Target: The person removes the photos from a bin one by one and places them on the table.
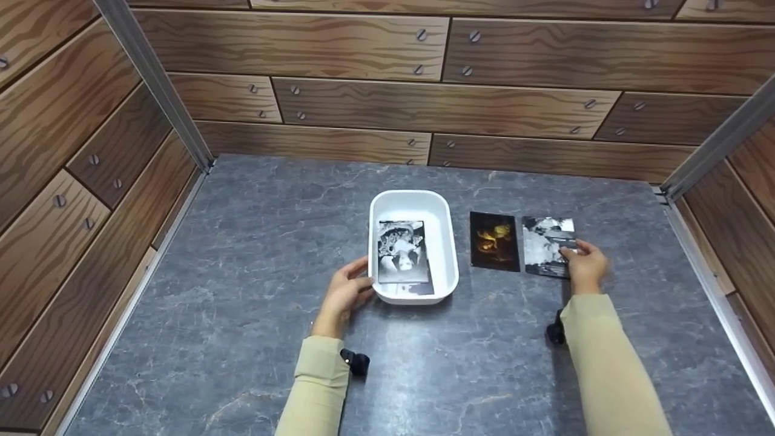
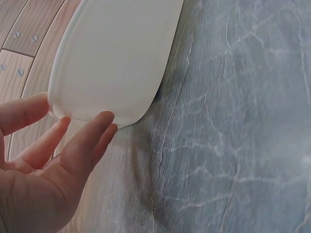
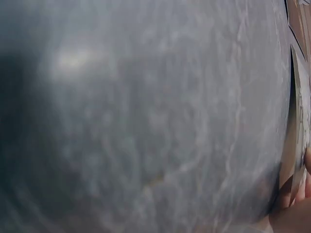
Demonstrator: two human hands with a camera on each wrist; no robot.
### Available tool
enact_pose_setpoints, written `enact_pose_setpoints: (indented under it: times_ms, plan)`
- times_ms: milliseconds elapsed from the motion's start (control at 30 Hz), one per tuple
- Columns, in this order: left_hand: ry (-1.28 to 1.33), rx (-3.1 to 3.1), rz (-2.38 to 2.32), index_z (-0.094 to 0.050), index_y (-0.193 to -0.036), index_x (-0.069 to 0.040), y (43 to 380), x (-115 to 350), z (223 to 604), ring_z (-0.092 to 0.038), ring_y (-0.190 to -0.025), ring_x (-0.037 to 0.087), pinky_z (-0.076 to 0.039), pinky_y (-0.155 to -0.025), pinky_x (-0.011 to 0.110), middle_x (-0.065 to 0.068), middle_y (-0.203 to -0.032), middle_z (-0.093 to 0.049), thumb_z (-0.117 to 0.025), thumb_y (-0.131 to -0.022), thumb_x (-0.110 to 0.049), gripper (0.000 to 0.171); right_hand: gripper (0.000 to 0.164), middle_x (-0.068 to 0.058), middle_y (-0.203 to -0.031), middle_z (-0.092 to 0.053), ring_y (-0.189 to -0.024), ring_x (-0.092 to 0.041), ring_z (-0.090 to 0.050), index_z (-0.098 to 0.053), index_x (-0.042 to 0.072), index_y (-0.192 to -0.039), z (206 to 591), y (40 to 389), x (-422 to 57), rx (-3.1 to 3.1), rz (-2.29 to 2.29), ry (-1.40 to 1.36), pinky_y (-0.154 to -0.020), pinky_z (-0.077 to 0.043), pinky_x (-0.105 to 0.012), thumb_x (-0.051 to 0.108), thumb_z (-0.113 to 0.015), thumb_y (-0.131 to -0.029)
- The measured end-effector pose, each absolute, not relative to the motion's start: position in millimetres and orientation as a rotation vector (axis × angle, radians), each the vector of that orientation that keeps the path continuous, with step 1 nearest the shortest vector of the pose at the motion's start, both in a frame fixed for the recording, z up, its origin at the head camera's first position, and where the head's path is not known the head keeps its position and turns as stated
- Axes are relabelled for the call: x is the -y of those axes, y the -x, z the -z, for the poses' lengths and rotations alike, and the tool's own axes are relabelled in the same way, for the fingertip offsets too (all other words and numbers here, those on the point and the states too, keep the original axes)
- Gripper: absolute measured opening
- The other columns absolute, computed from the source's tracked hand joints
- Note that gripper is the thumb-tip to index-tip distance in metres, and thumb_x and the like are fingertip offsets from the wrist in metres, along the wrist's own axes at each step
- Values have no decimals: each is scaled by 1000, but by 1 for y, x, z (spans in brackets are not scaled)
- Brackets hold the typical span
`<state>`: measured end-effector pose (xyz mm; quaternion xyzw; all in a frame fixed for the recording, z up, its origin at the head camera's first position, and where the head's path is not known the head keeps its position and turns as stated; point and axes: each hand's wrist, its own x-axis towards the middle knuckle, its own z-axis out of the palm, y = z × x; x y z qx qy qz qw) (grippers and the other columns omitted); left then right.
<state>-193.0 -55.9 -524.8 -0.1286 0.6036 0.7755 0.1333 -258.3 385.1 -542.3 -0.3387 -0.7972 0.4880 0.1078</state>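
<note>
Beside the white plastic tub (image 1: 449, 242) my left hand (image 1: 342, 297) touches the near left side with spread, fairly straight fingers. The left wrist view has those fingers (image 2: 97, 128) against the outer wall of the tub (image 2: 116, 58). Inside the tub lies a black-and-white photo card (image 1: 402, 251), overlapping another card (image 1: 412, 288) beneath. To the right, my right hand (image 1: 587, 266) pinches the right edge of a black-and-white photo card (image 1: 544, 245), thumb on top. In the right wrist view this card (image 3: 302, 102) shows edge-on, tilted off the table.
A dark card with a golden picture (image 1: 494, 241) lies flat between the tub and the pinched card. The grey marbled tabletop (image 1: 272, 242) is bounded by wood-patterned panels (image 1: 363, 97) at the back and sides, with metal posts (image 1: 157, 79) in the corners.
</note>
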Motion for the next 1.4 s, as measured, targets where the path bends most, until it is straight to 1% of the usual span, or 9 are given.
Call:
enact_pose_setpoints:
  times_ms: [133,267,367,467,567,733,867,1067,1400]
  plan:
    - [383,-1755,-2236,-42,-142,4,194,56,524,-57,-117,38,-58,-87,31,25,-147,-41,-53,-84,13,60,47,-24,-124,-55,-104,-24,-49,-53,-6,-133,544,257,-384,2400,-1332,948,-75,-39,-18,12,-64,-91]
    - [399,-1756,-2231,-43,-142,3,194,56,524,-57,-116,38,-59,-85,30,24,-147,-42,-53,-84,13,60,45,-29,-125,-56,-113,-34,-52,-54,-9,-131,545,257,-383,2465,-1252,914,-91,-45,-33,12,-62,-92]
    - [404,-1769,-2227,-44,-142,3,194,56,524,-60,-112,35,-59,-82,29,24,-146,-43,-54,-84,13,60,46,-30,-129,-56,-120,-38,-51,-53,-8,-132,543,256,-383,2531,-1214,902,-106,-38,-44,14,-61,-93]
    - [401,-1784,-2220,-44,-141,3,194,56,524,-61,-108,32,-59,-80,27,24,-146,-44,-54,-84,12,59,51,-28,-133,-54,-125,-39,-47,-49,-7,-136,541,256,-384,2562,-1215,915,-113,-30,-46,18,-61,-93]
    - [393,-1792,-2215,-45,-141,3,195,56,524,-61,-108,32,-59,-79,27,23,-146,-44,-54,-84,12,58,59,-26,-141,-48,-131,-37,-43,-41,-4,-143,536,257,-384,2529,-1293,945,-117,-28,-44,21,-61,-93]
    - [389,-1766,-2235,-44,-141,3,194,55,524,-59,-115,37,-59,-84,30,24,-147,-42,-53,-84,13,59,71,-17,-155,-32,-141,-28,-33,-27,6,-152,518,266,-374,2309,-1593,1028,-117,-32,-35,23,-61,-93]
    - [394,-1759,-2239,-44,-141,3,193,55,523,-58,-117,38,-58,-87,32,24,-146,-44,-53,-83,14,60,71,-14,-157,-27,-142,-24,-30,-25,8,-153,497,275,-349,2073,-1822,969,-115,-34,-27,17,-61,-93]
    - [384,-1756,-2243,-44,-141,3,192,56,522,-56,-118,40,-57,-90,34,24,-146,-43,-52,-83,14,60,67,-19,-154,-31,-140,-25,-35,-25,3,-152,471,284,-296,1930,-2033,742,-113,-37,-25,11,-59,-94]
    - [373,-1769,-2229,-42,-142,3,193,56,524,-58,-116,37,-58,-88,31,25,-147,-41,-51,-85,13,59,60,-24,-145,-43,-131,-31,-44,-36,-1,-146,471,271,-192,1914,-2196,413,-111,-41,-35,8,-62,-93]
